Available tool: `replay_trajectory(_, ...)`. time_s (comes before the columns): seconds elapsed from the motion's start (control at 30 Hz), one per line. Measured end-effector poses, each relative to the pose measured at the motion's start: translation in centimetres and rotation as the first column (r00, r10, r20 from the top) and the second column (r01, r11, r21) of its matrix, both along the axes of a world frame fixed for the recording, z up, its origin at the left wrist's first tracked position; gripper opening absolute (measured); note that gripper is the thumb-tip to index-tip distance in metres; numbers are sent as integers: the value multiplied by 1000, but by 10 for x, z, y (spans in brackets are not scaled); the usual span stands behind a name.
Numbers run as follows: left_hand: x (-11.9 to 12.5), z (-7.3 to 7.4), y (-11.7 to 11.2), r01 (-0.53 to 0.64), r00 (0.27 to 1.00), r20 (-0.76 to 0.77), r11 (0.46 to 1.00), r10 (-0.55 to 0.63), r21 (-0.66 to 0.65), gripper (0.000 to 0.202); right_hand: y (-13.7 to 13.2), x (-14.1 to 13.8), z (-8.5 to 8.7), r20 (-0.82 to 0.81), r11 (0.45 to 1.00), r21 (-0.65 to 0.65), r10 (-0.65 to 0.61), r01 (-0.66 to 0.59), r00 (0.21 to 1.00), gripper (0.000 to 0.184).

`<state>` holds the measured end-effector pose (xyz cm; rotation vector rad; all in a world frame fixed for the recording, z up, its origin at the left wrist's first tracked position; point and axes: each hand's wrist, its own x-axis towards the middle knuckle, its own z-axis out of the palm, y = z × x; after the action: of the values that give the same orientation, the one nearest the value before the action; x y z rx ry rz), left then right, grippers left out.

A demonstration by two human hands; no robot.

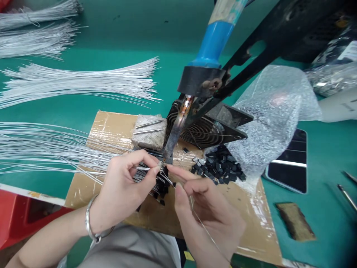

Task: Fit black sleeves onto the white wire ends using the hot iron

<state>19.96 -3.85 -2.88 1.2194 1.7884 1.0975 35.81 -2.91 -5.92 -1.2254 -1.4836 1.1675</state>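
My left hand (122, 188) pinches the ends of thin white wires (50, 152) that fan out to the left, holding them right under the tip of a fixed soldering iron (178, 126) with a blue handle. My right hand (206, 212) pinches a thin strand of solder wire (205, 227) and feeds its end to the same spot at the tip. Small black parts (160, 186) lie under the fingers on the cardboard sheet (117, 130).
A heap of small black chips (220, 167) lies beside a bubble-wrap bag (273, 111). A black fan (206, 128) sits behind the iron, a grey sponge block (149, 132) to its left. More wire bundles (80, 80) lie on the green table. A phone (291, 163) is at right.
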Motion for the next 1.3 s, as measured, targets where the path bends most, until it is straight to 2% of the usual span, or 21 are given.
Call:
replay_trajectory(0.27, -2, -4, 3, -28, 999, 37, 997, 30, -69, 12, 4, 0, -3, -28, 1000, -9, 6, -6, 1000, 20)
replay_trajectory(0.5, -7, 1, 8, -22, 997, 74, 995, 29, -96, 9, 8, -2, -1, -69, 999, -51, -18, 14, 997, 20)
replay_trajectory(0.67, -8, 4, 12, -25, 995, 94, 993, 36, -114, 9, 13, -2, -3, -55, 1000, 3, 17, -17, 998, 19)
replay_trajectory(0.97, -7, 10, 15, -25, 995, 92, 990, 38, -140, 8, 14, -4, 2, -41, 999, 27, -17, 19, 999, 21)
replay_trajectory(1.3, -7, 12, 15, -25, 997, 69, 993, 33, -113, 8, 15, -5, 3, -46, 998, 48, -24, 26, 999, 22)
